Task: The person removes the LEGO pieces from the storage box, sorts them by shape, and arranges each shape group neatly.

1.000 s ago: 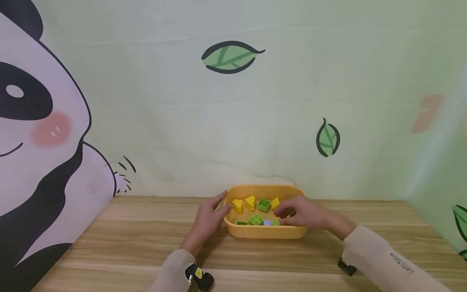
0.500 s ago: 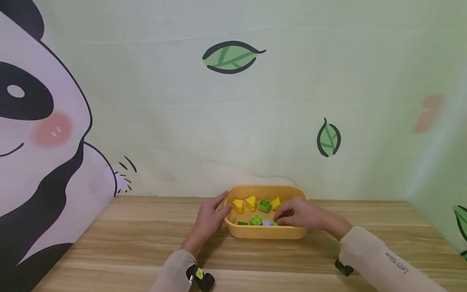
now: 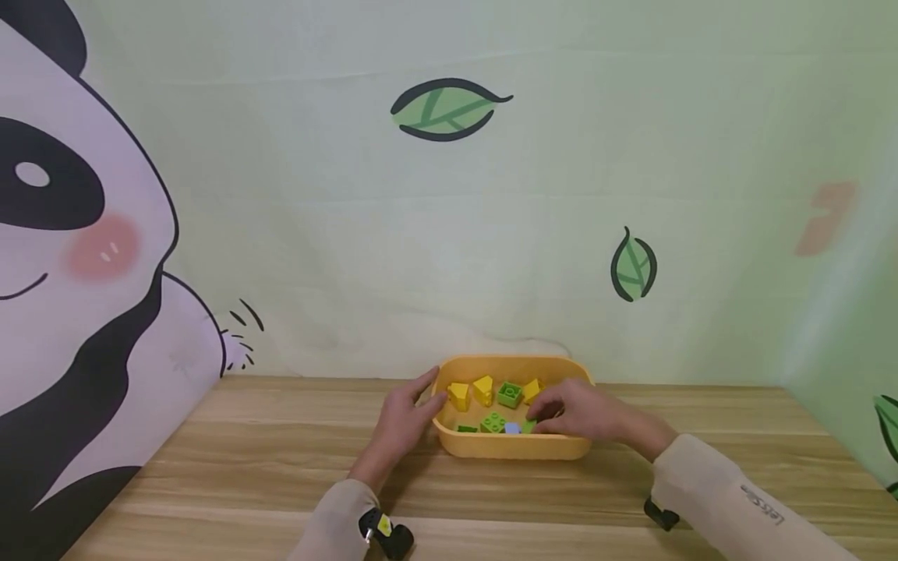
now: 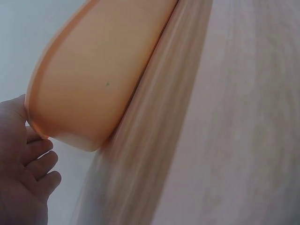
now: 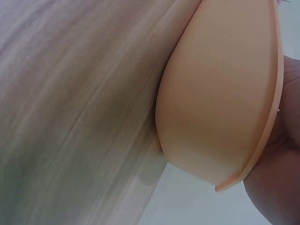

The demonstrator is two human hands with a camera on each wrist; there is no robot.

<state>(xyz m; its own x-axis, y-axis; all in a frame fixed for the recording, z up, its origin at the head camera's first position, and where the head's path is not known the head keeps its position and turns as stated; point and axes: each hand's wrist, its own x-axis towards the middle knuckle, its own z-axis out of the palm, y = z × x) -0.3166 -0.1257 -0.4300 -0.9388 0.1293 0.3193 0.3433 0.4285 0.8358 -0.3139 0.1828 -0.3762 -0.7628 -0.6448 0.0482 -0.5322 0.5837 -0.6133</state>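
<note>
Green plastic, the small block (image 3: 528, 426) at the near right inside the orange-yellow oblong plastic tub (image 3: 512, 446) lies just left of the fingertips of the person's right hand (image 3: 588, 411). Those bent fingers reach over the tub's right end; whether they pinch the block or only touch it cannot be told, and the block's long axis is hidden. The tub stands on the wood-grain counter (image 3: 281, 452), its long axis running left to right. The left hand (image 3: 400, 422) grips the rim at the left end, well apart from the block, so the right is nearer. A pale blue piece (image 3: 513, 428) lies just left of the block; a yellow wedge-shaped block (image 3: 532, 389) lies on its far side.
</note>
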